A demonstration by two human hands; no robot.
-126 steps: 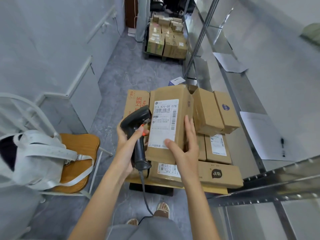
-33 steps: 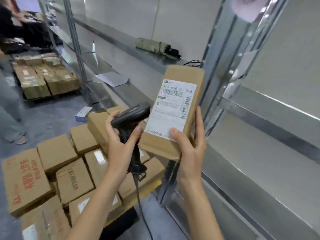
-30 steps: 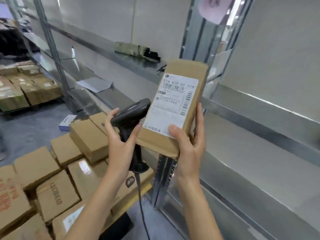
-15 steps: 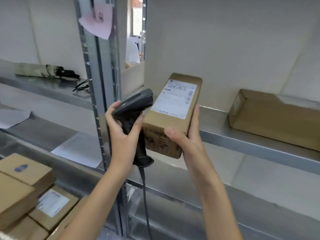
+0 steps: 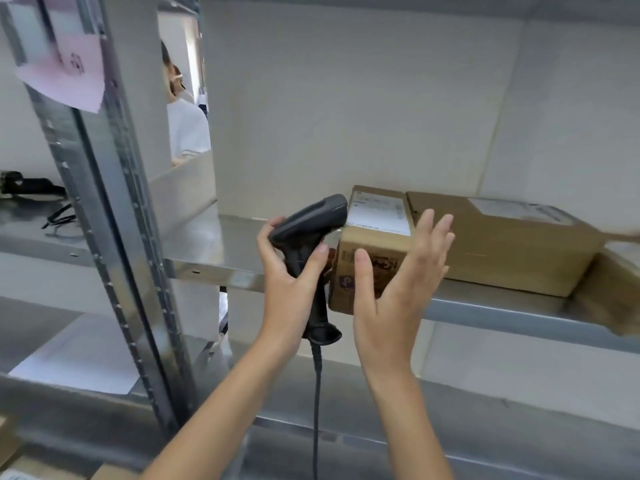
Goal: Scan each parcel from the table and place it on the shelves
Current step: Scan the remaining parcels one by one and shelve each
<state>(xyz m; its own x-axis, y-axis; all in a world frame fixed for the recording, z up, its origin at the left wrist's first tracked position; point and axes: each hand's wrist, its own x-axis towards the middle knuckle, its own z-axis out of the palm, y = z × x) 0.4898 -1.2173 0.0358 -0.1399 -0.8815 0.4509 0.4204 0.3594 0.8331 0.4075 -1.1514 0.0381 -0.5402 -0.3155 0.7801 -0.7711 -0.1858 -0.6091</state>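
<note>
The brown cardboard parcel (image 5: 375,237) with a white label on top lies on the metal shelf (image 5: 221,268), its near end jutting a little past the front edge. My right hand (image 5: 398,285) is open, fingers straight, its palm against the parcel's near end. My left hand (image 5: 291,282) grips the black corded barcode scanner (image 5: 308,230) just left of the parcel; the scanner head touches or nearly touches the parcel's top left corner.
A larger brown box (image 5: 502,244) lies on the same shelf directly to the right of the parcel. A steel upright (image 5: 114,209) with a pink note (image 5: 65,74) stands left. A person in white (image 5: 185,126) shows through the gap behind. Lower shelves hold paper sheets (image 5: 76,362).
I turned from the stack of parcels to the shelving. The parcel went from my right hand's grip onto the shelf beside the larger box; my right hand opened and now lies flat against it.
</note>
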